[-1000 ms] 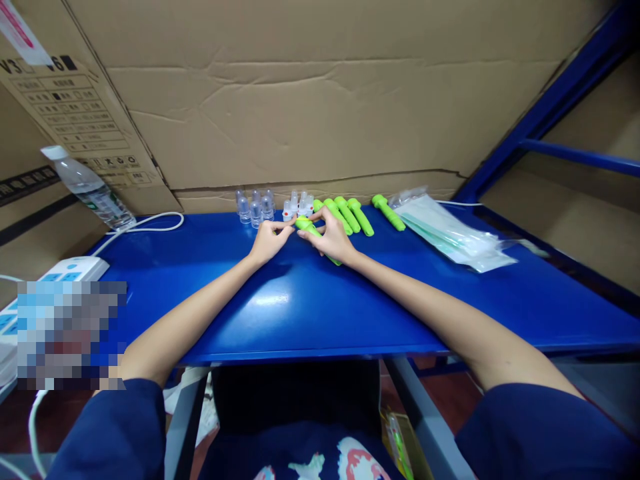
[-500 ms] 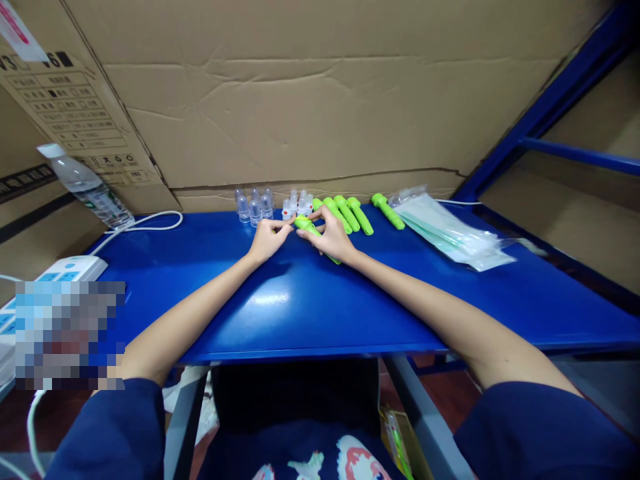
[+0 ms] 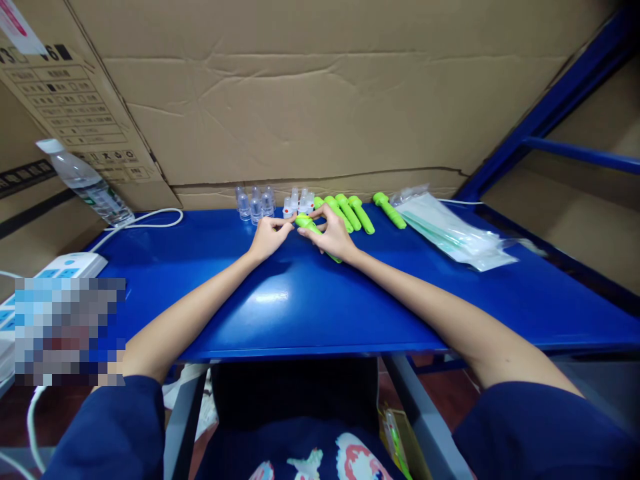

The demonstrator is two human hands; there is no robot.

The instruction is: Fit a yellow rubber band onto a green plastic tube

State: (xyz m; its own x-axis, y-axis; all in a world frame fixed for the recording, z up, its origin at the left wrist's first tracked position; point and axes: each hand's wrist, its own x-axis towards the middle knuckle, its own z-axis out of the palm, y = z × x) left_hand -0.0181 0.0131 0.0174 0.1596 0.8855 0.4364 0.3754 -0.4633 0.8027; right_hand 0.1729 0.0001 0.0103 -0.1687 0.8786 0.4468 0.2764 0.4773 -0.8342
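My right hand (image 3: pixel 336 235) is closed around a bright green flashlight-shaped plastic piece (image 3: pixel 307 224), its wider head tilted up toward the left. My left hand (image 3: pixel 270 238) has thumb and forefinger close together, the forefinger reaching to the head of that piece; anything small between the fingertips is too small to make out. Several similar green pieces (image 3: pixel 360 215) lie side by side just behind my right hand, and one more green piece (image 3: pixel 390 211) lies apart to the right. White-based clear parts with red dots (image 3: pixel 300 202) stand behind my fingertips. To their left are several clear domed caps (image 3: pixel 256 206).
Everything lies on a blue table (image 3: pixel 280 313) against a cardboard wall (image 3: pixel 320 120). Clear plastic packets (image 3: pixel 445 230) lie at the right. A water bottle (image 3: pixel 90 187), white cable (image 3: pixel 150 223) and power strip (image 3: pixel 75 265) occupy the left. A blue metal frame (image 3: pixel 540 120) rises at right.
Both hands and the green piece keep nearly the same pose. The whole view has shifted very slightly.
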